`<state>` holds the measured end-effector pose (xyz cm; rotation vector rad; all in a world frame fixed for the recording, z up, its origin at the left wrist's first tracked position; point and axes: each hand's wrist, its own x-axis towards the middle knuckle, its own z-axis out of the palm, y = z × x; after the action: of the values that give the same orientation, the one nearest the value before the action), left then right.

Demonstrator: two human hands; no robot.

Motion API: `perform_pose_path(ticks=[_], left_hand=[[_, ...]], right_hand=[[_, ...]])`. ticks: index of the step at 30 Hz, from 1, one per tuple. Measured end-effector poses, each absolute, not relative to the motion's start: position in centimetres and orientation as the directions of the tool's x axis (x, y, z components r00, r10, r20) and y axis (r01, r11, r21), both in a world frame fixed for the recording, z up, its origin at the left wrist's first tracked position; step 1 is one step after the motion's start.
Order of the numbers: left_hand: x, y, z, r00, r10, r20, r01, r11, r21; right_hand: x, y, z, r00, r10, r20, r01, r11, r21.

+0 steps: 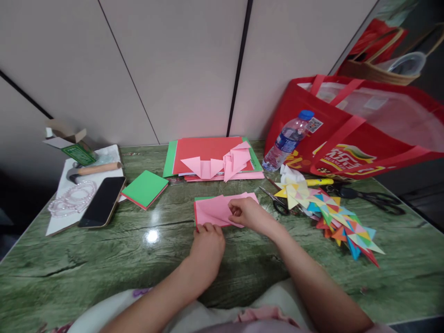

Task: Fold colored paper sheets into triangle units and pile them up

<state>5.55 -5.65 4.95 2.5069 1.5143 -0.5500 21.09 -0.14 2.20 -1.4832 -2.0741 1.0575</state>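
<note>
A sheet of pink paper (pixel 213 209) lies on a small stack whose red and green edges show at its left side. My left hand (pixel 209 247) is closed at the stack's near edge, its curled fingers resting on the paper. Over the right part of the sheet, my right hand (pixel 251 215) is in a pinch, with thumb and forefinger at a raised fold of the pink paper. Just beyond are folded pink paper pieces (pixel 210 169), lying on a pile of larger sheets with a red sheet (pixel 204 147) on top.
Left are green square paper (pixel 145 188), a phone (pixel 103 202), beads (pixel 74 198), a wooden-handled tool (pixel 99 169) and a small box (pixel 78 150). Right are scissors (pixel 279 203), colourful folded paper (pixel 338 215), a water bottle (pixel 287 142) and a red bag (pixel 347 134).
</note>
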Motion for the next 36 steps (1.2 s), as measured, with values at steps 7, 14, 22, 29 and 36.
perform_pose_path(ticks=[7,14,22,29,36], left_hand=[[5.0,-5.0,4.3,0.518,0.778,-0.357,0.807,-0.582,-0.098],[5.5,-5.5,5.9,0.531,0.758,-0.378,0.813,-0.582,-0.025],[5.5,-4.8,8.4,0.408,0.84,-0.357,0.903,-0.428,0.023],[3.5,-3.0,6.2,0.469,0.85,-0.238,0.878,-0.419,0.232],[3.3,-2.0,5.3,0.437,0.842,-0.318,0.889,-0.348,0.299]], right_hand=[[20.6,-1.1,3.7,-0.445,0.893,-0.07,0.77,0.341,-0.54],[20.8,-1.3,2.4,-0.523,0.829,-0.198,0.742,0.33,-0.583],[20.8,-0.7,0.7,-0.585,0.774,-0.241,0.589,0.202,-0.783],[21.2,-0.4,1.7,-0.53,0.838,-0.128,0.57,0.24,-0.786],[20.6,-0.6,1.3,-0.588,0.795,-0.15,0.465,0.18,-0.867]])
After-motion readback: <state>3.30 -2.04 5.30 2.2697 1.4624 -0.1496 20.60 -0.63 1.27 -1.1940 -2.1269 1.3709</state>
